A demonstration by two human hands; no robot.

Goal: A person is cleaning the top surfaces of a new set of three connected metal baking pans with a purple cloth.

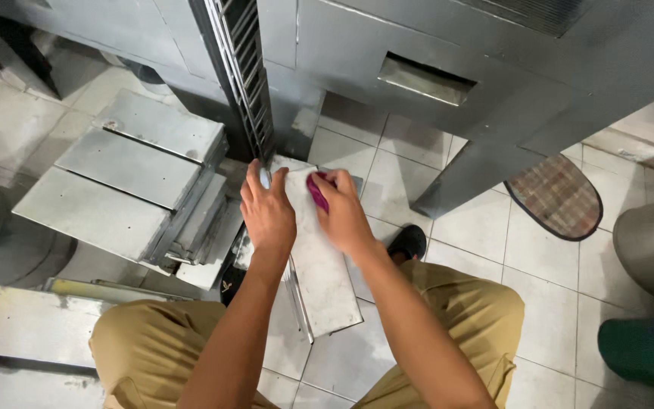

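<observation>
Head view: right hand [344,216] presses magenta pad [317,190] on grey metal tray [323,276], left hand [267,214] steadying

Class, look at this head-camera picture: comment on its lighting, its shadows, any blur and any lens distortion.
Head view: soft, even light with no hard glare; dull sheen on the metal tray; faint shadows under the stacked trays; left hand and right hand fairly sharp; straight lines splay outward at the edges, a wide-angle effect.

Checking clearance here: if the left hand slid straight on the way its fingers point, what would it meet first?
Probably the dark wire rack standing just past the metal tray's far edge; the left hand points up-frame toward it. Depth is unclear.
</observation>
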